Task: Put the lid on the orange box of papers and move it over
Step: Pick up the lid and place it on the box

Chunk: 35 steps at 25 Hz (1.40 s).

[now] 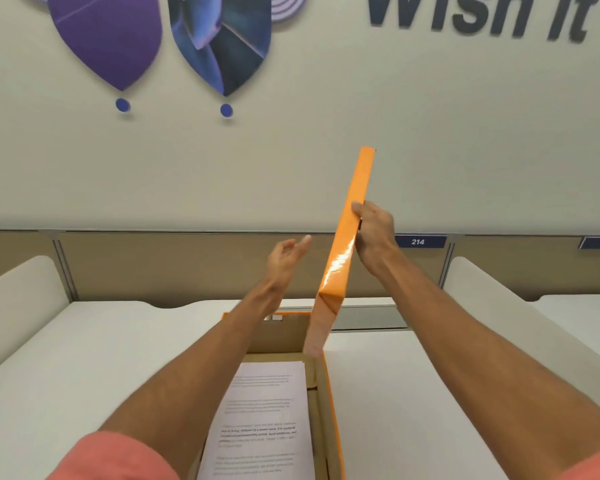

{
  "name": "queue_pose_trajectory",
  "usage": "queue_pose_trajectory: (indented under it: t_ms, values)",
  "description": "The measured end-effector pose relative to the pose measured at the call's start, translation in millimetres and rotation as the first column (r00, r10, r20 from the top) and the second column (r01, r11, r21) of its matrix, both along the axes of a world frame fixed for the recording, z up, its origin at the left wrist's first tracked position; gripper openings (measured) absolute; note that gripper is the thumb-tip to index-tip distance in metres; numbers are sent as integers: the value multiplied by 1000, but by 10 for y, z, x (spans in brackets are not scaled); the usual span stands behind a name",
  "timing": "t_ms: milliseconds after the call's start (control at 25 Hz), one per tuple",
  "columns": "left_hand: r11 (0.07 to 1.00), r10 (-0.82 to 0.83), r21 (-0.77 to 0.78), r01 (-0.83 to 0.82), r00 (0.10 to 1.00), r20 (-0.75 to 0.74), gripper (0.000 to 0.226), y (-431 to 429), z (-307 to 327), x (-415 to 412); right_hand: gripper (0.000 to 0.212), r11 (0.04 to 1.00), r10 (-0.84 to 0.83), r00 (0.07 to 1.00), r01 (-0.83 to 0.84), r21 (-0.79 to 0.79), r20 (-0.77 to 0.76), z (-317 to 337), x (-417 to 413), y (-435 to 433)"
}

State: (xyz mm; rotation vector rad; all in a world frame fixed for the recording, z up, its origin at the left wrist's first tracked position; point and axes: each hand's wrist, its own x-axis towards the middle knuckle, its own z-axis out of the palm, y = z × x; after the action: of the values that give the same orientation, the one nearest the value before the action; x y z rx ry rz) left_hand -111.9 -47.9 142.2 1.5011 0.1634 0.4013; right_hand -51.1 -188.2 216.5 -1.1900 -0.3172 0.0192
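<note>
The right hand (373,230) holds the orange lid (345,251) edge-on and tilted in the air, its grip closed on the lid's long side. The left hand (286,252) is raised beside it with loose, open fingers, not touching. Below, the open orange box (333,403) sits on the white surface (84,358), printed papers (264,417) stacked inside.
</note>
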Motion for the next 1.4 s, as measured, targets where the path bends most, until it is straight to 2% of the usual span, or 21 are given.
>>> queue_pose_trajectory:
  t_ms: [80, 160, 280, 400, 520, 720, 880, 1080, 1200, 1400]
  values:
    - [996, 67, 66, -60, 992, -106, 67, 242, -109, -134, 19, 996, 25, 999, -22, 88, -23, 128, -153, 13]
    - [991, 102, 109, -82, 974, -203, 70, 464, -240, -273, 17, 998, 16, 998, -12, 61, -64, 183, -287, 18]
    - [994, 107, 50, -97, 949, -296, 72, 715, -417, -497, 18, 999, 39, 989, -34, 38, -139, 107, -415, 63]
    - [993, 118, 20, -117, 946, -303, 62, 884, -541, -705, 24, 997, 79, 976, -77, 21, -204, -148, -498, 146]
    - [981, 189, 15, -192, 944, -269, 48, 1007, -641, -860, 28, 999, 45, 980, -46, 1, -196, -450, -482, 182]
    - [934, 355, 136, -329, 891, -283, 45, 1200, -736, -1033, 19, 961, -23, 986, -23, -276, -162, -876, -406, 231]
    - [892, 450, 212, -400, 835, -317, 40, 1153, -855, -1125, 42, 900, 46, 971, -142, -412, -234, -1189, -381, 199]
    - [866, 500, 224, -447, 768, -399, 35, 937, -1130, -1249, 43, 749, 8, 968, -172, -640, -251, -1760, -432, 122]
    - [864, 504, 264, -429, 732, -459, 38, 823, -1316, -1335, 44, 694, -10, 955, -206, -690, -295, -2049, -528, 51]
    - [865, 496, 343, -367, 730, -470, 39, 730, -1501, -1439, 45, 684, 24, 949, -245, -687, -314, -2289, -653, -32]
